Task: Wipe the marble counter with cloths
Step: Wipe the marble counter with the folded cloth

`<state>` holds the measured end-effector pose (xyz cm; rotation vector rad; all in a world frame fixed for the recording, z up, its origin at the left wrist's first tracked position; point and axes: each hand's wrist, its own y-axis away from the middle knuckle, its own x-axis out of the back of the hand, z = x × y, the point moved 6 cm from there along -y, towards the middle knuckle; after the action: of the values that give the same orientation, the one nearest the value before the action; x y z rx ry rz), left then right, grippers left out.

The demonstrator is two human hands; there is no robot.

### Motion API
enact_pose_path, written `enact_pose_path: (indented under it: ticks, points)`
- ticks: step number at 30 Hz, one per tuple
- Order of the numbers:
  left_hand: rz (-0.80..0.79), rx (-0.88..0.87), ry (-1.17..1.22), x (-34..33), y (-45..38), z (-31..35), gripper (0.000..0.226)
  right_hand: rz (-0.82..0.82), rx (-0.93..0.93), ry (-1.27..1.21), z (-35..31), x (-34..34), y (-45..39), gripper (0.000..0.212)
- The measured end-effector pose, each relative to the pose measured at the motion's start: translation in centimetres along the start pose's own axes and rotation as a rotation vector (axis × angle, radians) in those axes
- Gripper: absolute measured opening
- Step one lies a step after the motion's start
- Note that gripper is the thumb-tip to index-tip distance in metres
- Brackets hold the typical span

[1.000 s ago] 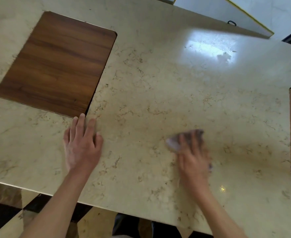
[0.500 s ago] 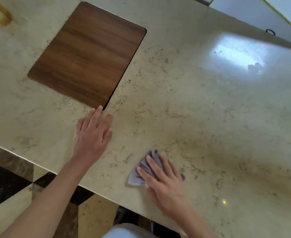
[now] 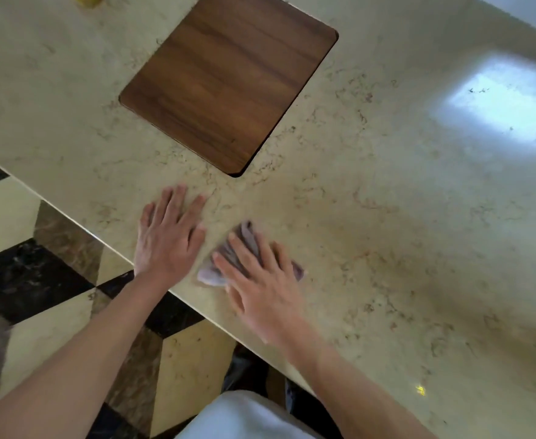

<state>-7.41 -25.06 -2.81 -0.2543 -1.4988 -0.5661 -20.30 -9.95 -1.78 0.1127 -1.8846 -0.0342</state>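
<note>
1. Floor [image 3: 22, 280] shows at far left, tiled in black, cream and brown; the tabletop [image 3: 387, 248] edge runs diagonally from upper left down to lower right.
2. Left hand [image 3: 168, 239] lies palm down on the tabletop near that edge; its fingers [image 3: 178, 198] are spread flat and hold nothing; it seems to serve as a brace.
3. A wooden inset [image 3: 228, 87] sits beyond the left hand, apart from it; its near corner points toward the hands.
4. Cloth [image 3: 244, 239] lies just right of the left hand, close to it but apparently not touching; it is small, grey-purple, bunched into folds; its long axis runs from near left to far right.
5. Right hand [image 3: 260, 286] presses flat on the cloth, fingers [image 3: 228, 264] splayed across it, not pinching; the cloth pokes out ahead and to both sides.
6. Unwiped stone lies mostly to the right, so the next stroke likely goes that way; the right hand is the nearer one.
</note>
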Motion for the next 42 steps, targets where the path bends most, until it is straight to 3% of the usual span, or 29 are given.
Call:
enact_pose_path:
  ticks: [2, 5, 6, 10, 12, 15, 18, 19, 22, 25, 28, 31, 33, 35, 37, 40, 42]
  points:
    - [0.004, -0.006, -0.004, 0.1, 0.0, 0.1, 0.058, -0.052, 0.187, -0.029, -2.0, -1.6, 5.1, 0.051]
    - [0.006, 0.000, 0.004, 0.1, 0.0, 0.2, 0.057, -0.059, 0.164, 0.041, 5.5, 0.6, 8.7, 0.063]
    - [0.012, 0.006, 0.007, 0.1, 0.0, 0.2, 0.057, -0.051, 0.070, 0.078, 9.8, 2.2, 8.7, 0.067]
    - [0.028, 0.007, 0.012, 0.1, 0.0, 0.4, 0.057, 0.058, -0.616, 0.099, 25.0, 9.2, 4.0, 0.053]
    - [0.040, -0.003, 0.005, 0.0, 0.0, 0.3, 0.057, 0.093, -0.677, 0.093, 26.2, 10.0, -0.4, 0.049]
    - [0.050, -0.004, 0.005, 0.0, -0.1, 0.2, 0.056, 0.113, -0.561, 0.119, 21.3, 9.0, -6.9, 0.053]
    - [0.060, -0.002, 0.020, 0.2, -0.1, 0.3, 0.056, 0.175, -0.310, 0.099, 12.0, 6.3, -8.9, 0.043]
    - [0.063, -0.003, 0.029, 0.2, -0.1, 0.3, 0.056, 0.167, -0.195, 0.070, 8.5, 4.8, -8.1, 0.039]
    - [0.063, -0.003, 0.047, 0.4, 0.0, 0.4, 0.057, 0.016, 0.089, -0.017, 0.0, 0.1, -0.5, 0.053]
    - [0.054, -0.002, 0.060, 0.7, 0.2, 0.5, 0.057, -0.090, 0.176, -0.049, 0.8, -0.8, 9.7, 0.050]
    - [0.058, 0.037, 0.102, 0.8, 0.5, 0.7, 0.058, -0.031, -0.009, 0.079, 12.5, 3.6, 13.1, 0.052]
    - [0.109, 0.140, 0.214, 1.0, 1.5, 2.1, 0.053, 0.111, -0.500, 0.060, 25.8, 9.5, 9.5, 0.052]
    - [0.141, 0.182, 0.284, 1.1, 2.9, 4.2, 0.047, 0.197, -0.695, 0.064, 28.7, 11.5, 5.3, 0.053]
    - [0.164, 0.166, 0.300, 0.9, 4.8, 7.0, 0.043, 0.232, -0.613, 0.105, 25.7, 11.0, 1.3, 0.053]
    - [0.198, 0.157, 0.344, 0.6, 6.7, 9.3, 0.042, 0.224, -0.326, 0.113, 18.9, 8.7, -0.2, 0.055]
    - [0.213, 0.123, 0.353, -0.1, 8.3, 11.6, 0.047, 0.078, 0.097, 0.008, 8.4, 3.7, 5.6, 0.056]
    - [0.134, 0.097, 0.217, -0.9, 8.1, 12.3, 0.054, 0.005, 0.216, -0.049, 6.7, 2.1, 12.1, 0.049]
